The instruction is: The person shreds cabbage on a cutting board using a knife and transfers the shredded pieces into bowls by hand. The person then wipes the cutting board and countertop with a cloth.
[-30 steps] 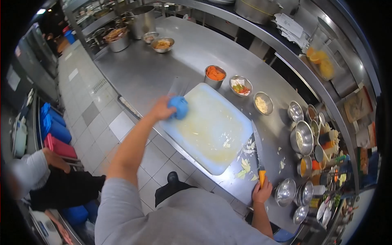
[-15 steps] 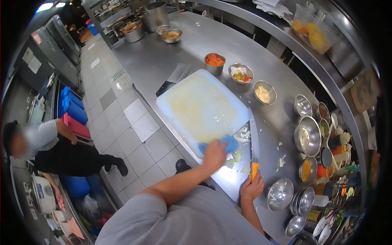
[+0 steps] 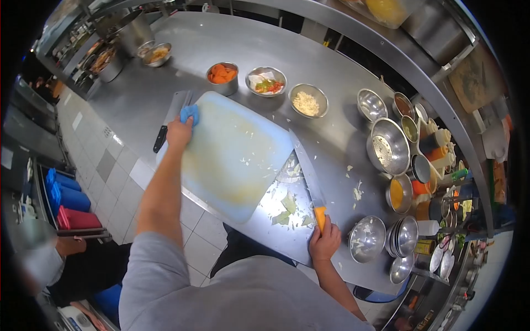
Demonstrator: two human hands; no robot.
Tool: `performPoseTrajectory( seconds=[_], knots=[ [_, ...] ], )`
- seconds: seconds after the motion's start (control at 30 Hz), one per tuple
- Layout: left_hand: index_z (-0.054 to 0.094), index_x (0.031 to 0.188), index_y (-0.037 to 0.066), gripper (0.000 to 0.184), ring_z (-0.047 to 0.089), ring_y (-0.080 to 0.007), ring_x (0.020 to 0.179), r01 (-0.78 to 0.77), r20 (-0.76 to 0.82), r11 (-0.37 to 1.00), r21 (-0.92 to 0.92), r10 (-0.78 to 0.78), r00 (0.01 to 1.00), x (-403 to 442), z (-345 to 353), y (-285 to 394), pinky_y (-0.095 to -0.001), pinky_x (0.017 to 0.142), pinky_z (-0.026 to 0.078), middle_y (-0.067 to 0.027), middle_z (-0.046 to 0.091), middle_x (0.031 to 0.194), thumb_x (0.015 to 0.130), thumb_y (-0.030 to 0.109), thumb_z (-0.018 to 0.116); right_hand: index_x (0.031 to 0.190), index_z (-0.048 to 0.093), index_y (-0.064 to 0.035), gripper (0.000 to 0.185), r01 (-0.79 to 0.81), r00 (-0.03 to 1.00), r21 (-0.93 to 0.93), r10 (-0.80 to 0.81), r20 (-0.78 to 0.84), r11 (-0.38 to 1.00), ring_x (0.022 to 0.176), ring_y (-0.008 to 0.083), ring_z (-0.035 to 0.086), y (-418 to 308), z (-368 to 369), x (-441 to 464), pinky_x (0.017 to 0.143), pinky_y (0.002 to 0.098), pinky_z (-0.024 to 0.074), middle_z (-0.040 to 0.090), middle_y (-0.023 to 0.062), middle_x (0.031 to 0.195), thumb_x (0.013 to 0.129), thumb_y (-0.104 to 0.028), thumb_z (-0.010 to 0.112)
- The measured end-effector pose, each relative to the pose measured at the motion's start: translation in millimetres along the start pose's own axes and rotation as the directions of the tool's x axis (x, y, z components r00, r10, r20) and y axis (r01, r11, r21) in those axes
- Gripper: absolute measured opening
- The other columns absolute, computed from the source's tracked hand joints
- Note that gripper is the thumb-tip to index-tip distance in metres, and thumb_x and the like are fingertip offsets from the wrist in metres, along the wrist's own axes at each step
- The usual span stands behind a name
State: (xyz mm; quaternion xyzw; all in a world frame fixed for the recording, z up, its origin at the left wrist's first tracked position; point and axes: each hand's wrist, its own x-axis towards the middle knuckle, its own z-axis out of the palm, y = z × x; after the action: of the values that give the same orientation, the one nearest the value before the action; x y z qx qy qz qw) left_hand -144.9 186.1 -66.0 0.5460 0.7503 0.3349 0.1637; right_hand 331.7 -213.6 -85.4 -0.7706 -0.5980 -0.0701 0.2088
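My left hand (image 3: 179, 132) grips a blue cloth (image 3: 190, 114) at the far left edge of a white cutting board (image 3: 226, 154). Close by that hand lies a cleaver with a black handle (image 3: 160, 139), its blade partly hidden. My right hand (image 3: 326, 240) is closed around the yellow-orange handle of a long knife (image 3: 309, 174), whose blade lies along the board's right side. Between the board and this knife are green leaf scraps (image 3: 284, 212) and pale shreds. A few pale bits also dot the board.
Beyond the board stand a container of orange pieces (image 3: 223, 73), a bowl of mixed cut food (image 3: 266, 81) and a bowl of pale shreds (image 3: 306, 101). Several metal bowls (image 3: 367, 239) crowd the right side. Another person (image 3: 66, 259) stands at left. A shelf edge (image 3: 381, 41) runs overhead.
My left hand has carried the blue cloth from the board's near edge to its far left edge. My right hand still holds the knife. The view has shifted.
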Motion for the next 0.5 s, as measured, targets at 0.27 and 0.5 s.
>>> performPoseTrajectory(
  seconds=[0.27,0.5],
  knots=[
    [0.069,0.133,0.010,0.041,0.071,-0.0380,0.103,-0.388,0.377,0.918,0.087,0.330,0.865,-235,120,175,-0.0531,0.090,0.058,-0.0164,0.066,0.121,0.095,0.027,0.070,0.149,0.062,-0.0069,0.055,-0.002,0.999,-0.025,0.003,0.043,1.000,0.102,0.0402,0.061,-6,3,1,0.087,0.0509,0.0497,0.063,0.0187,0.109,0.099,-0.029,0.070],
    [0.067,0.140,0.008,0.048,0.062,-0.0403,0.115,-0.342,0.286,0.793,-0.505,0.527,0.800,-260,34,148,-0.0500,0.099,0.053,-0.0207,0.059,0.119,0.096,0.023,0.078,0.153,0.059,-0.0053,0.055,-0.023,0.992,-0.072,0.032,0.122,0.997,0.106,0.0435,0.061,-7,4,-6,0.093,0.0528,0.0485,0.063,0.0218,0.116,0.103,-0.029,0.065]
  ],
)
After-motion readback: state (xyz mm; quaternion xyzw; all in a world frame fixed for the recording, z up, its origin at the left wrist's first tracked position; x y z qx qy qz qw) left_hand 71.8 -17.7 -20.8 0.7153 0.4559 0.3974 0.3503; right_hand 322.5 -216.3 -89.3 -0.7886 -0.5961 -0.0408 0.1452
